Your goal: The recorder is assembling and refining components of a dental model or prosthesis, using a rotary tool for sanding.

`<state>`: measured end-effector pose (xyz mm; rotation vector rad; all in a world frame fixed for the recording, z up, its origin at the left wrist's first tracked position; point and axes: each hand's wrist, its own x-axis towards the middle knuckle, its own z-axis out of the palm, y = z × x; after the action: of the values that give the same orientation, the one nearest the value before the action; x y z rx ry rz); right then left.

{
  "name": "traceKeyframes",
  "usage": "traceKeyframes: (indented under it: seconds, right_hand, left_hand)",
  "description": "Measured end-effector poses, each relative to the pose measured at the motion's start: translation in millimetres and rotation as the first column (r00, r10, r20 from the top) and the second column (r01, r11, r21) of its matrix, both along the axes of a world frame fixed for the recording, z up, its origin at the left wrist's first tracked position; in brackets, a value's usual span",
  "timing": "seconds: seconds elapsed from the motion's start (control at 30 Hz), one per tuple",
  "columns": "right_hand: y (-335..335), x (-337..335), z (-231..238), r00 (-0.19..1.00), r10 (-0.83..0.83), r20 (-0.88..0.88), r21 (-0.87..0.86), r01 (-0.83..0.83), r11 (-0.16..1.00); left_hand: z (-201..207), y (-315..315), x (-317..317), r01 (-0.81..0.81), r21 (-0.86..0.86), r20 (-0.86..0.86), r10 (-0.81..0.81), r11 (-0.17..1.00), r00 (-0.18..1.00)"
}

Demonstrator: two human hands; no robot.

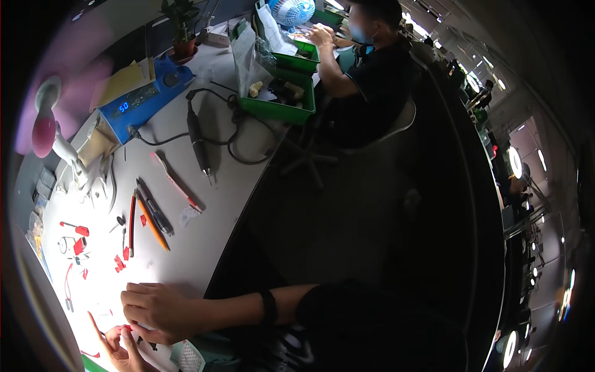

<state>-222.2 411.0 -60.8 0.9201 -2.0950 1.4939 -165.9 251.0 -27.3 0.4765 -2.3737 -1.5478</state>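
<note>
At the lower left edge of the bench, my left hand point(124, 354) pinches a small red piece point(127, 327) between thumb and finger, while one finger points up and away. My right hand point(162, 312) is just above and beside it, its fingers curled in toward the red piece. What the right fingertips hold, if anything, is hidden. Past my right hand lie red scraps point(120, 263), an orange pencil point(152, 218), a red-and-black pencil point(132, 226), a grey pen point(155, 209) and a red-ended brush point(176, 180).
Farther up the bench point(229, 186) is a black rotary handpiece point(197, 136), cabled to a blue control box point(136, 102). Green bins point(276, 110) stand at the far end, near a seated co-worker point(378, 74). A lamp arm point(65, 152) rises at the left, beside small red parts point(80, 246).
</note>
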Motion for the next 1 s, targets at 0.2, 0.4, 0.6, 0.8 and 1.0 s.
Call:
traceKeyframes:
  seconds: [0.2,0.4,0.6,0.8,1.0]
  right_hand:
    - [1.2,1.0,4.0,1.000,0.027,0.002,0.007,-0.027,1.000]
    - [4.4,2.9,5.9,0.996,0.044,0.075,-0.038,-0.041,0.998]
    - [-0.9,1.0,-0.3,1.000,0.019,0.009,0.041,-0.019,0.999]
    - [-0.3,-0.9,0.7,0.993,-0.112,-0.034,-0.034,0.111,0.993]
    - [-2.1,-3.3,-1.9,0.967,-0.236,0.099,-0.017,0.238,0.971]
  left_hand:
    - [1.5,4.3,1.1,-0.025,-0.038,-0.004,0.025,0.999,1.000]
    - [-1.4,11.7,4.2,-0.020,-0.043,0.015,0.021,0.999,1.000]
    - [-7.6,12.9,7.1,-0.002,-0.017,0.072,0.003,1.000,0.997]
    - [-9.0,8.2,6.1,0.017,0.017,0.158,-0.020,1.000,0.987]
    - [-25.9,13.4,4.4,0.116,-0.307,0.127,-0.081,0.945,0.989]
